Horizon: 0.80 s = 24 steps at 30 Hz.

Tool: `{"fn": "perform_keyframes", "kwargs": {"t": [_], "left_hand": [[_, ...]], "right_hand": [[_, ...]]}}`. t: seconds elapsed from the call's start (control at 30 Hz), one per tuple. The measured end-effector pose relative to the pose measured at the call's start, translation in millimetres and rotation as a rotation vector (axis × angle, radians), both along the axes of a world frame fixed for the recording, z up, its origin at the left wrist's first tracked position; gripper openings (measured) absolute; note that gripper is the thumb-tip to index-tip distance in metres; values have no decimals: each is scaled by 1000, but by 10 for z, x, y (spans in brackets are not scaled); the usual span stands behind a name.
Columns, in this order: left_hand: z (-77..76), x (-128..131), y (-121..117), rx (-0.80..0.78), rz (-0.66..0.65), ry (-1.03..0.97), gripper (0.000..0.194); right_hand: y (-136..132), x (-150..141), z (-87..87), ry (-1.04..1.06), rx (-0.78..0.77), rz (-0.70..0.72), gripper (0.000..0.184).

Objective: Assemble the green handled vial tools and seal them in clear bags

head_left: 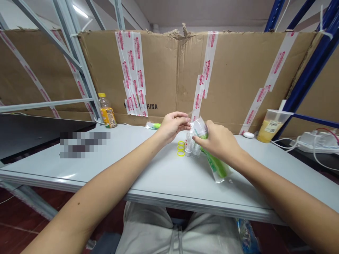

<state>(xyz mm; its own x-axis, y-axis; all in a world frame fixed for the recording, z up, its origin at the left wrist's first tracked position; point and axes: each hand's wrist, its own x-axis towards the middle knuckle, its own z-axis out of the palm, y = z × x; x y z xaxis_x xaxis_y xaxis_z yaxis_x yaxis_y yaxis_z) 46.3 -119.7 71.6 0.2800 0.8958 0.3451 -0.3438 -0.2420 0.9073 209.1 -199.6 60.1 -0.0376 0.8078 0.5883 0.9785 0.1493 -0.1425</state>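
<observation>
My right hand point(221, 139) grips a clear plastic packet point(215, 164) with green contents, its lower end slanting down toward the table. At the packet's upper end, the thumb and fingers of my left hand point(174, 125) pinch near its clear edge; the exact contact is hard to see. Just below and between the hands, small clear plastic tubes point(189, 144) stand on the table, one with red marks and a white base, partly covered by my right thumb. Beside them on the left lie several yellow rings point(180, 148) in a row.
The grey table point(159, 176) backs onto a taped cardboard wall point(164, 70). Behind my left hand lies another green packet point(153, 125). A juice bottle point(108, 114) stands back left; a drink cup point(271, 127), a white oval object point(248, 135) and a power strip point(315, 141) are at right.
</observation>
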Motion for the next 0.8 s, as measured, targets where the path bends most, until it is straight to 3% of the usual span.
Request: {"fn": "perform_keyframes", "kwargs": {"t": [0.2,0.4,0.57,0.8], "left_hand": [[-3,4,28,62,136,-15,13],[-28,2,50,98,161,31,12],[-93,34,48,105,138,70,10],[-81,83,-52,14,-82,36,29]], "right_hand": [[153,-20,-42,541,-184,376,39],[374,6,-53,1042,-352,640,35],[442,61,-136,1210,-390,685,26],[297,126,-127,1205,-152,618,16]]}}
